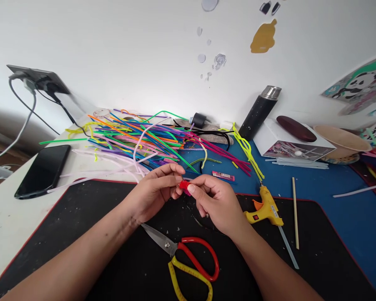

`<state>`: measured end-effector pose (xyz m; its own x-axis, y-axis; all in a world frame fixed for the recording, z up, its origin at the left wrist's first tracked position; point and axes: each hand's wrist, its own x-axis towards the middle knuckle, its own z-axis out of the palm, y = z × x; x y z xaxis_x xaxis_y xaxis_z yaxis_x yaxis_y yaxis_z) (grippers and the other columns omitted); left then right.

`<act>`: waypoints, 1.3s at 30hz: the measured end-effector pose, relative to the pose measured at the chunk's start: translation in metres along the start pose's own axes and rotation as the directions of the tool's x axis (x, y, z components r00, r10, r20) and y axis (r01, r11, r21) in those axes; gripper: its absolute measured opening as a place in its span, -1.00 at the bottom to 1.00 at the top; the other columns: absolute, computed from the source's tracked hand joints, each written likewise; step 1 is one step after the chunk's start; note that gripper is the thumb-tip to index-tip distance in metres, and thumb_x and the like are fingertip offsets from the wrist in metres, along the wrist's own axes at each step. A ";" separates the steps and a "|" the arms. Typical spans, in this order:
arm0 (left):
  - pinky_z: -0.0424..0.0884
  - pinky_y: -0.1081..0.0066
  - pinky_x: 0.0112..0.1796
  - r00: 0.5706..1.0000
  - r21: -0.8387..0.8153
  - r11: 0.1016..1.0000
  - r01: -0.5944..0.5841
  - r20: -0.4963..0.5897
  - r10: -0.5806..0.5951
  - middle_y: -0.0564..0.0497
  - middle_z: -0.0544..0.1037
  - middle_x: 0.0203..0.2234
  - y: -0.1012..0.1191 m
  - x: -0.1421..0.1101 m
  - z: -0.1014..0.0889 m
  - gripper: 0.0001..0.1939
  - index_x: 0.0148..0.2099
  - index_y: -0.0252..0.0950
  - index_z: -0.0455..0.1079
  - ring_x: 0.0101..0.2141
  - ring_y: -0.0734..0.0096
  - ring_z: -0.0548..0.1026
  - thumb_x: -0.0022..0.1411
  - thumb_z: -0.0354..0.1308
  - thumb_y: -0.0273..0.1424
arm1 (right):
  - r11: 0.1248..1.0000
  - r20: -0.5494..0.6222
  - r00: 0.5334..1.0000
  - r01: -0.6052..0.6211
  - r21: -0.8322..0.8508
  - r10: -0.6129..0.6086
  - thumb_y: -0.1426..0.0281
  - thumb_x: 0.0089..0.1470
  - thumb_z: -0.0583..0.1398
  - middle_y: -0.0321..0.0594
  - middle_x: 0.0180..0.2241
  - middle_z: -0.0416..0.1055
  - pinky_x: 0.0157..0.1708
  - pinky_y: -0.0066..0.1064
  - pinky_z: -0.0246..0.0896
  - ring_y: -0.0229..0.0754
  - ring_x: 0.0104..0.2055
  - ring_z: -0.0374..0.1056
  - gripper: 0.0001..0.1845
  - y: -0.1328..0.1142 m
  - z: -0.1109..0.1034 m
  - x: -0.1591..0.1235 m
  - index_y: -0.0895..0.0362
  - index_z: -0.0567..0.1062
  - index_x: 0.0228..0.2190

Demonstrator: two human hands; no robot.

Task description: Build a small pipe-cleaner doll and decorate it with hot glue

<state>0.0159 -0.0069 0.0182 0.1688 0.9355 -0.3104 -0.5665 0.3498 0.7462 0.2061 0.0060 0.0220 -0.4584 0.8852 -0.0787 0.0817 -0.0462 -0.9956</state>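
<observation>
Between my two hands, above the black mat (119,259), is a small fuzzy red piece (184,185) with a bit of magenta under it; it looks like bent pipe cleaner. My left hand (158,188) pinches its left side with thumb and fingers. On the other side my right hand (217,198) grips it between thumb and index finger. Fingers hide much of its shape. Below the hands lie scissors (171,246) with one red and one yellow handle. A yellow glue gun (266,209) with a glue stick in its back rests right of my right hand.
Behind the hands spreads a pile of coloured pipe cleaners (144,136). A black phone (44,171) lies at the left. Toward the right are a black thermos (260,110), a white box (288,142), a bowl (341,140) and a wooden stick (295,213).
</observation>
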 end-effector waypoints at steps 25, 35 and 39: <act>0.55 0.40 -0.23 0.614 0.833 -0.009 -0.553 0.415 0.672 -0.05 0.67 -0.20 -0.005 -0.008 -0.004 -0.86 -0.01 -0.18 0.59 -0.22 0.31 0.62 0.39 0.35 -0.38 | 0.998 -0.056 0.998 -0.039 0.040 0.041 0.11 0.27 0.28 -0.47 -0.71 0.27 -0.63 -0.47 -0.03 -0.34 -0.69 0.15 -0.68 0.004 -0.006 0.002 0.13 0.57 -0.30; 0.57 0.37 -0.16 0.495 0.802 -0.189 -0.567 0.514 0.700 -0.08 0.67 -0.19 -0.006 -0.009 -0.004 -0.92 -0.08 -0.21 0.59 -0.20 0.29 0.65 0.41 0.29 -0.45 | 0.998 -0.057 0.998 -0.039 0.047 0.041 0.09 0.24 0.28 -0.47 -0.72 0.26 -0.63 -0.47 -0.04 -0.34 -0.70 0.13 -0.67 0.001 -0.005 0.002 0.12 0.57 -0.30; 0.56 0.37 -0.12 0.451 0.783 -0.266 -0.562 0.560 0.695 -0.10 0.67 -0.18 -0.007 -0.009 -0.005 -0.84 -0.01 -0.24 0.55 -0.16 0.28 0.65 0.39 0.30 -0.52 | 0.997 -0.052 0.998 -0.037 0.063 0.040 0.11 0.24 0.30 -0.48 -0.71 0.26 -0.63 -0.46 -0.03 -0.34 -0.70 0.13 -0.69 0.002 -0.005 0.002 0.12 0.56 -0.30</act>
<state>0.0145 -0.0186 0.0125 0.1338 0.6933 0.7081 0.6875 -0.5796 0.4375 0.2096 0.0102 0.0204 -0.4080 0.9056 -0.1156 0.0424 -0.1077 -0.9933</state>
